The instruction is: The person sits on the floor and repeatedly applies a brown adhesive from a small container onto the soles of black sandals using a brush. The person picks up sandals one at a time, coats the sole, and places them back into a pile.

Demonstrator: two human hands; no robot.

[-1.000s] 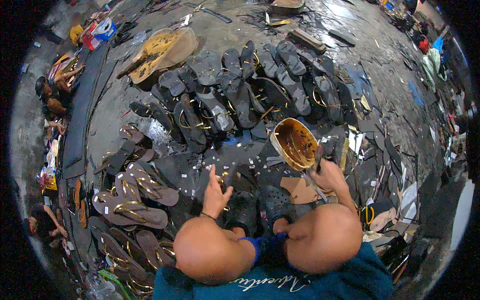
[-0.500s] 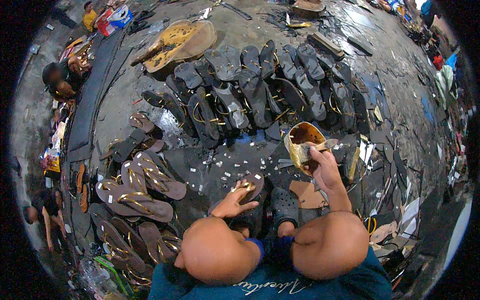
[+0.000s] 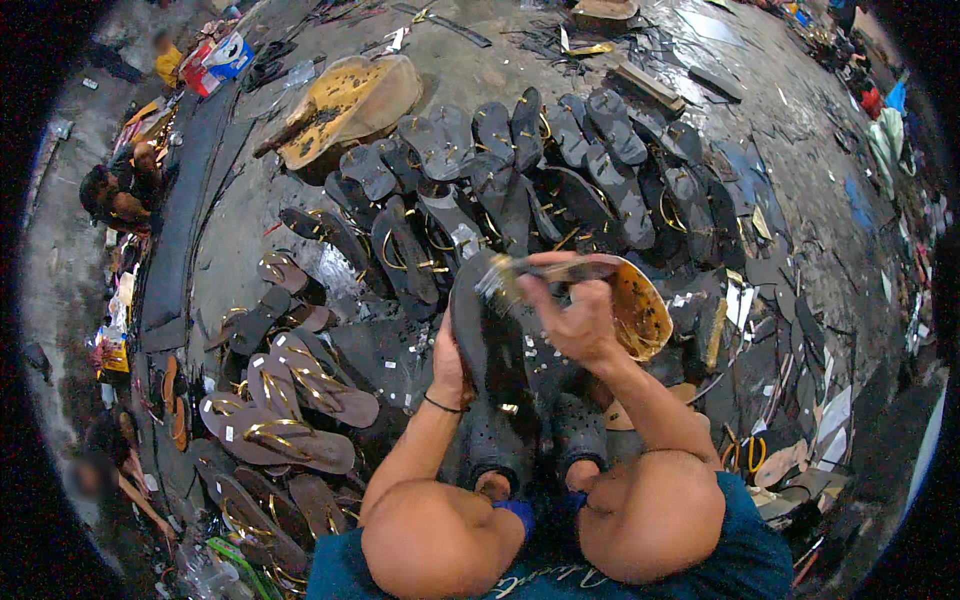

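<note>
Grey concrete floor (image 3: pixel 470 60), stained and littered with scraps. Dark sandal soles (image 3: pixel 560 170) spread in overlapping rows across the middle; brown sandals with gold straps (image 3: pixel 290 410) heaped at the left. Glue-smeared board (image 3: pixel 340 105) near the top. Black sheet strip (image 3: pixel 185 210) along the left edge.

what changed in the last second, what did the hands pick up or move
The left hand left the floor and now holds up a dark sole. The right hand came away from the glue tin and brings a brush over the sole. The tin and the rows of sandals stayed put.
</note>
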